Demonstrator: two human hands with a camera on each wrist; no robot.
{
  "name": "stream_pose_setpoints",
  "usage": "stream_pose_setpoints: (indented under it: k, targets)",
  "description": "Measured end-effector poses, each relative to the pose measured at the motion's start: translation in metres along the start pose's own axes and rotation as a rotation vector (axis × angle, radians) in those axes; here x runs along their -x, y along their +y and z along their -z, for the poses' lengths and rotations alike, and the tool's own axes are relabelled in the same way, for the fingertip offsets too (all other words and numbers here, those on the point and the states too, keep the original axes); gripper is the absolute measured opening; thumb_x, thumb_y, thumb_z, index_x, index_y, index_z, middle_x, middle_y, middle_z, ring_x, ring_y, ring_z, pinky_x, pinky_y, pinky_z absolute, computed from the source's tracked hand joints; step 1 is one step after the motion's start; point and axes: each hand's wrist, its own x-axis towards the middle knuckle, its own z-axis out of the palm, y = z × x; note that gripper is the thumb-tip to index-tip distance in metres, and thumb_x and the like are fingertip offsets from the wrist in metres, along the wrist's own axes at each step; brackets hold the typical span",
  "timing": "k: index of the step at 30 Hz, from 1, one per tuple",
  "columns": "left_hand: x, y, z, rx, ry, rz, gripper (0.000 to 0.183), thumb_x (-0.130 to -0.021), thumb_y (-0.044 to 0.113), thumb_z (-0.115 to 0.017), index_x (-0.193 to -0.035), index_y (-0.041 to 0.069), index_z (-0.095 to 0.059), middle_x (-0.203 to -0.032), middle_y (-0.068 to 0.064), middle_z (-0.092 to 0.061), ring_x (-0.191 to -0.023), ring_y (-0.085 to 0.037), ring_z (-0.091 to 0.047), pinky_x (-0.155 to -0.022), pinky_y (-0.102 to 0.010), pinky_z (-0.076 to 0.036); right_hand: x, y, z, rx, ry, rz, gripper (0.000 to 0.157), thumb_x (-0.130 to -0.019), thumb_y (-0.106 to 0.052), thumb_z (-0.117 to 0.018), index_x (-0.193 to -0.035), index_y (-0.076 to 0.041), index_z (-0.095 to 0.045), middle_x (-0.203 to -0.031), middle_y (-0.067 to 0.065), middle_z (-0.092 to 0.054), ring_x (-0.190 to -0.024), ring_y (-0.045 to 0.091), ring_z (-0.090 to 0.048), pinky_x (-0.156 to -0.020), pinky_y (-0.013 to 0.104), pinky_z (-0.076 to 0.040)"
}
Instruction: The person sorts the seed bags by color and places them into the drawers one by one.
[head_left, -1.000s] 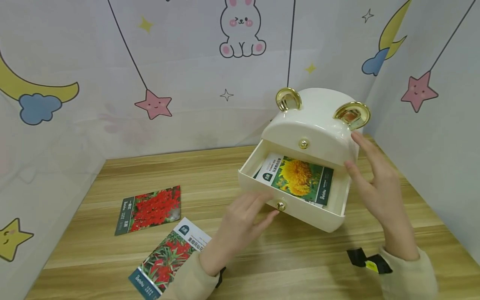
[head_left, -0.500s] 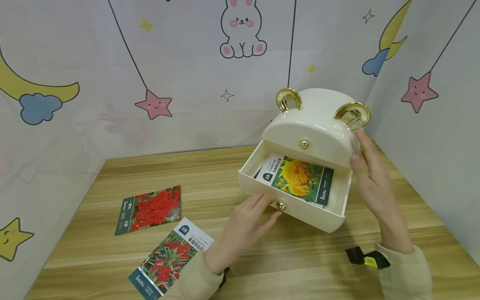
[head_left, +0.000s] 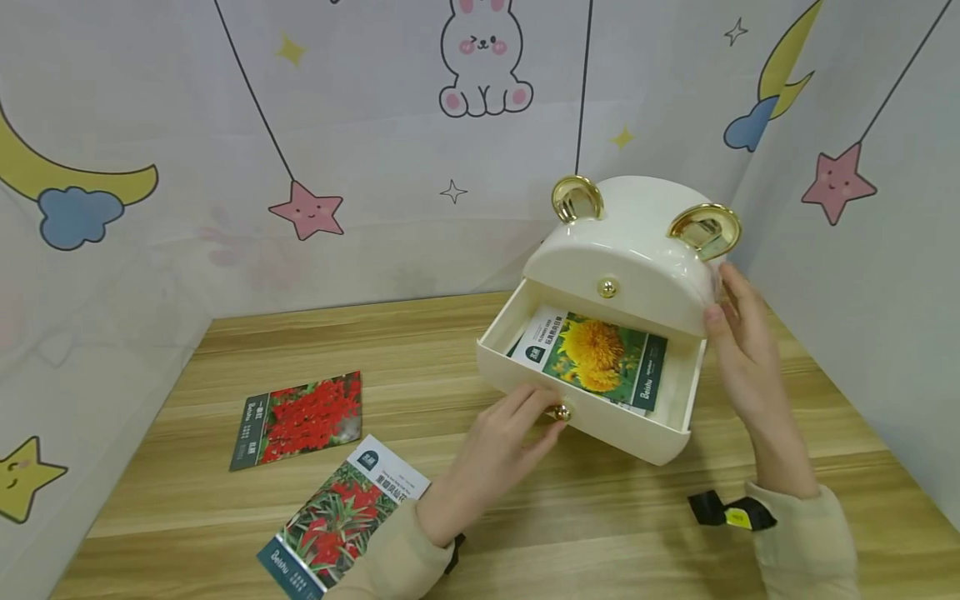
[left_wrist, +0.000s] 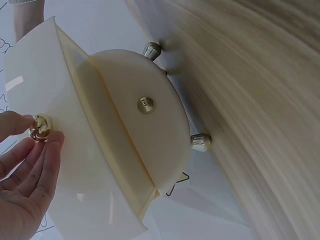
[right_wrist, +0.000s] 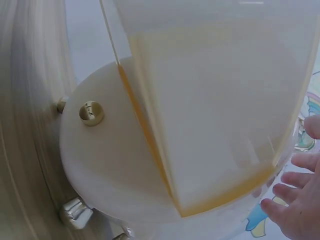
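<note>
My left hand (head_left: 487, 458) pinches the gold knob (left_wrist: 41, 128) of a white drawer (head_left: 630, 437), which stands pulled out from a rounded white storage box (head_left: 645, 217) with gold ears. Inside the drawer lies a flower seed packet (head_left: 592, 354) with a yellow bloom, partly covering other packets. Against the box's right side rests my right hand (head_left: 750, 367), fingers extended and thumb near the front edge. In the right wrist view its fingers (right_wrist: 295, 177) spread beside the box wall.
Two seed packets with red flowers lie on the wooden table at the left: one farther back (head_left: 311, 419), one nearer (head_left: 337, 517), partly covered by my left sleeve. Below the drawer, the box has another knobbed front (left_wrist: 125, 85) and gold feet (left_wrist: 201, 142). A printed cloth (head_left: 390, 167) hangs behind.
My left fingers have closed in on the drawer knob and now pinch it. My right hand has moved in against the box's side. The drawer and packets stay in place.
</note>
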Motion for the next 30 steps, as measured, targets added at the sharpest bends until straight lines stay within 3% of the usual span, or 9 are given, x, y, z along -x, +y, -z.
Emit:
stream_pose_setpoints:
  k: [4,6,13,22,30]
  targets:
    - [0.000,0.000,-0.001,0.002,0.002,-0.002,0.023,-0.083,0.015,-0.065,-0.104,0.010,-0.059,-0.099,0.002,-0.060,-0.087,-0.006,-0.060,-0.081,-0.010,-0.050,-0.001,0.007,-0.002,-0.061,-0.021,-0.064,0.051,-0.099,-0.023,-0.033,-0.146,-0.015,-0.016,-0.155,0.008,-0.012,-0.143,0.023,-0.014,-0.116,0.016,-0.016]
    - [0.000,0.000,-0.001,0.005,0.006,-0.004,0.023,-0.082,0.015,-0.065,-0.104,0.010,-0.059,-0.099,0.001,-0.059,-0.088,-0.006,-0.060,-0.081,-0.010,-0.050,-0.002,0.010,-0.003,-0.076,-0.022,-0.090,0.052,-0.099,-0.025,-0.030,-0.147,-0.015,-0.012,-0.155,0.008,-0.008,-0.143,0.022,-0.009,-0.114,0.010,-0.013]
    - [-0.002,0.001,-0.003,0.012,0.010,-0.012,0.023,-0.081,0.013,-0.067,-0.102,0.009,-0.059,-0.099,0.002,-0.057,-0.086,-0.006,-0.058,-0.079,-0.009,-0.050,-0.004,0.015,-0.008,-0.068,-0.052,-0.115,0.052,-0.099,-0.030,-0.022,-0.147,-0.023,-0.003,-0.155,-0.003,0.006,-0.143,0.012,0.008,-0.117,0.040,0.013]
    - [-0.004,0.000,-0.004,0.026,0.007,-0.011,0.022,-0.081,0.011,-0.066,-0.101,0.009,-0.059,-0.099,0.002,-0.056,-0.085,-0.005,-0.058,-0.076,-0.008,-0.050,-0.003,0.014,-0.008,-0.083,-0.067,-0.100,0.051,-0.099,-0.032,-0.021,-0.147,-0.027,-0.004,-0.155,-0.010,0.006,-0.142,0.006,0.007,-0.116,0.041,0.014]
    - [-0.004,0.000,-0.003,0.021,0.000,-0.009,0.022,-0.081,0.012,-0.066,-0.102,0.010,-0.059,-0.099,0.002,-0.056,-0.086,-0.005,-0.058,-0.077,-0.009,-0.050,-0.003,0.016,-0.007,-0.103,-0.072,-0.106,0.051,-0.099,-0.030,-0.022,-0.147,-0.025,-0.004,-0.155,-0.008,0.004,-0.142,0.008,0.007,-0.116,0.043,0.014]
